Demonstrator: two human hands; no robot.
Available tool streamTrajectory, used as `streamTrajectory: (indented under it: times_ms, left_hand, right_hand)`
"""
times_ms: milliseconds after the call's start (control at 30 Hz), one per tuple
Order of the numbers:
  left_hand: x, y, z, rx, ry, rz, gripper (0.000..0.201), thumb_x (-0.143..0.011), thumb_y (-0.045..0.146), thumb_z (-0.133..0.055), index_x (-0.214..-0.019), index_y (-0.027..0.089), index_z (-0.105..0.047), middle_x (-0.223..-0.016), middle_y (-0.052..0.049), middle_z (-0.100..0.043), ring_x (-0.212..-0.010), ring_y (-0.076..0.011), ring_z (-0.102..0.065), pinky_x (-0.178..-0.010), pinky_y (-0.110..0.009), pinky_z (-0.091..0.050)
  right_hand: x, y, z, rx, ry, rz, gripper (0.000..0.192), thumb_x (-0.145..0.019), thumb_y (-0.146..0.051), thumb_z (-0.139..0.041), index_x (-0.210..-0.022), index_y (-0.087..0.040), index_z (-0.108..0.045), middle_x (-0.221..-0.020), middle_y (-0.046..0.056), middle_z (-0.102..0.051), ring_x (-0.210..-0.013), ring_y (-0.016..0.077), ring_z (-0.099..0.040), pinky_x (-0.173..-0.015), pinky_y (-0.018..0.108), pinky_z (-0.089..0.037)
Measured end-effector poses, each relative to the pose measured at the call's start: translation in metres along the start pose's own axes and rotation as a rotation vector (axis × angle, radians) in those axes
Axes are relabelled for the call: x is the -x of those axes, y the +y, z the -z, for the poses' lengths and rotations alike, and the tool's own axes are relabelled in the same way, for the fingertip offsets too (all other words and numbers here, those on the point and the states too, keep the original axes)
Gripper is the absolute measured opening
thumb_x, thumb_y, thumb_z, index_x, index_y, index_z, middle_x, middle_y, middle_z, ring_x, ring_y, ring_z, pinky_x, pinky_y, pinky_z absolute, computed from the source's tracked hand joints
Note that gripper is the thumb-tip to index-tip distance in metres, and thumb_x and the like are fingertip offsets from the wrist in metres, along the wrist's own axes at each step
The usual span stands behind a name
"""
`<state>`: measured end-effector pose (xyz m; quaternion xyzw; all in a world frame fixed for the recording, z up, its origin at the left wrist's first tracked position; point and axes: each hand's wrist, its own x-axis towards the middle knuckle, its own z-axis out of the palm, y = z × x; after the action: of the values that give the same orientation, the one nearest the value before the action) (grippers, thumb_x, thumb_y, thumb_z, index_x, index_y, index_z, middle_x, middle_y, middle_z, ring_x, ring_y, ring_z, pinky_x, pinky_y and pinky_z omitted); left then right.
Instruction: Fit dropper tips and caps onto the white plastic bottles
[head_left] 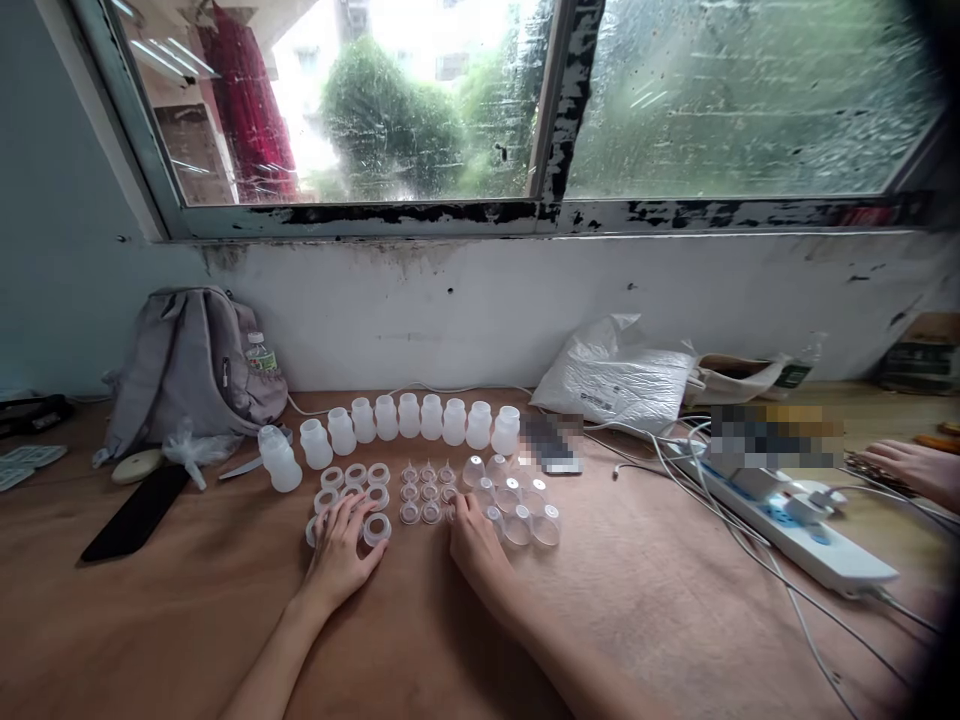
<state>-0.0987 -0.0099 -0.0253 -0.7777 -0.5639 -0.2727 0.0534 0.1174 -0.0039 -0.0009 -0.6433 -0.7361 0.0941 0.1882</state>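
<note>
While both hands rest on the tabletop (225,560) | left hand (341,545) grip loosely over rings (358,488) at 11 o'clock | right hand (472,535) fingertips touching caps (517,500) at 12, holding nothing | best lift one piece without nudging neighbours.

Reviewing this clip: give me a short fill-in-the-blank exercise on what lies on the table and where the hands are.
1. The left hand rests on the group of white ____.
2. The row of small white bottles stands ____ the rings and clear caps, toward the wall.
3. The grey backpack leans at the ____ end of the table.
4. The right hand touches the clear ____.

Missing words: rings; behind; left; caps
</note>
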Motion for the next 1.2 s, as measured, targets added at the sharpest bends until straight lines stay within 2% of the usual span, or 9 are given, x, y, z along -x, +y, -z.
streamTrajectory:
  times_ms: [367,567,700,767,833,933,1033,1100,1200]
  left_hand:
    - [0.001,-0.009,-0.002,-0.038,0.053,0.014,0.033,-0.072,0.030,-0.054,-0.105,0.027,-0.055,-0.116,-0.007,-0.053,-0.110,-0.0255,-0.044,-0.091,-0.042,-0.029]
    - [0.000,-0.003,0.005,-0.016,0.110,0.023,0.030,-0.074,0.035,-0.054,-0.103,0.027,-0.056,-0.116,-0.007,-0.052,-0.108,-0.0265,-0.045,-0.092,-0.044,-0.029]
    - [-0.011,-0.018,0.016,0.034,0.455,0.219,0.046,-0.074,0.038,-0.055,-0.115,0.020,-0.045,-0.119,-0.013,-0.046,-0.110,-0.0275,-0.043,-0.093,-0.042,-0.031]
    - [-0.022,-0.038,0.022,0.064,0.635,0.336,0.059,-0.070,0.041,-0.058,-0.120,0.015,-0.038,-0.119,-0.016,-0.044,-0.113,-0.0288,-0.040,-0.093,-0.042,-0.032]
    - [-0.033,-0.062,0.024,0.091,0.740,0.459,0.072,-0.064,0.046,-0.062,-0.121,0.012,-0.035,-0.117,-0.017,-0.044,-0.111,-0.0304,-0.040,-0.093,-0.043,-0.031]
    - [-0.047,-0.098,0.023,0.250,0.710,0.641,0.084,-0.052,0.048,-0.068,-0.120,0.013,-0.035,-0.113,-0.015,-0.047,-0.105,-0.0292,-0.046,-0.089,-0.042,-0.036]
    - [-0.053,-0.116,0.023,0.402,0.607,0.822,0.065,-0.053,0.050,-0.066,-0.105,0.016,-0.047,-0.094,-0.008,-0.056,-0.089,-0.0271,-0.054,-0.080,-0.041,-0.042]
    - [-0.052,-0.114,0.026,0.403,0.628,0.873,0.055,-0.058,0.053,-0.061,-0.099,0.017,-0.051,-0.089,-0.007,-0.057,-0.085,-0.0270,-0.055,-0.077,-0.041,-0.042]
    - [-0.049,-0.087,0.036,0.411,0.695,0.744,0.053,-0.065,0.052,-0.057,-0.104,0.019,-0.048,-0.094,-0.006,-0.056,-0.086,-0.0245,-0.055,-0.077,-0.037,-0.043]
  right_hand:
    - [-0.007,0.005,-0.006,-0.053,-0.007,-0.022,0.021,-0.077,-0.003,-0.037,-0.092,-0.014,-0.048,-0.091,0.010,-0.054,-0.076,0.0180,-0.054,-0.062,0.025,-0.036]
    - [-0.005,0.007,-0.010,-0.121,0.074,0.025,0.027,-0.078,-0.007,-0.040,-0.103,-0.014,-0.046,-0.098,0.012,-0.054,-0.079,0.0205,-0.057,-0.062,0.027,-0.041]
    - [-0.003,0.007,-0.010,-0.197,0.189,0.117,0.035,-0.079,-0.010,-0.041,-0.114,-0.015,-0.040,-0.107,0.014,-0.050,-0.081,0.0215,-0.058,-0.061,0.029,-0.045]
    - [-0.002,0.005,-0.008,-0.256,0.246,0.195,0.035,-0.080,-0.012,-0.041,-0.115,-0.017,-0.040,-0.110,0.013,-0.048,-0.081,0.0209,-0.058,-0.061,0.029,-0.047]
    - [0.000,0.003,-0.006,-0.343,0.276,0.290,0.033,-0.081,-0.014,-0.040,-0.113,-0.020,-0.041,-0.110,0.011,-0.046,-0.074,0.0174,-0.057,-0.061,0.029,-0.048]
    - [0.001,0.000,-0.002,-0.471,0.282,0.391,0.027,-0.084,-0.016,-0.039,-0.110,-0.021,-0.043,-0.110,0.009,-0.044,-0.061,0.0110,-0.053,-0.060,0.028,-0.049]
    - [0.002,0.000,0.000,-0.533,0.302,0.433,0.024,-0.085,-0.017,-0.037,-0.108,-0.021,-0.044,-0.106,0.008,-0.045,-0.059,0.0098,-0.052,-0.058,0.026,-0.049]
    - [0.001,0.002,0.002,-0.565,0.336,0.455,0.023,-0.086,-0.018,-0.037,-0.107,-0.021,-0.045,-0.102,0.007,-0.047,-0.059,0.0099,-0.052,-0.056,0.025,-0.048]
    - [0.000,0.005,0.005,-0.600,0.401,0.468,0.022,-0.087,-0.018,-0.036,-0.106,-0.022,-0.046,-0.096,0.006,-0.049,-0.062,0.0110,-0.053,-0.055,0.024,-0.047]
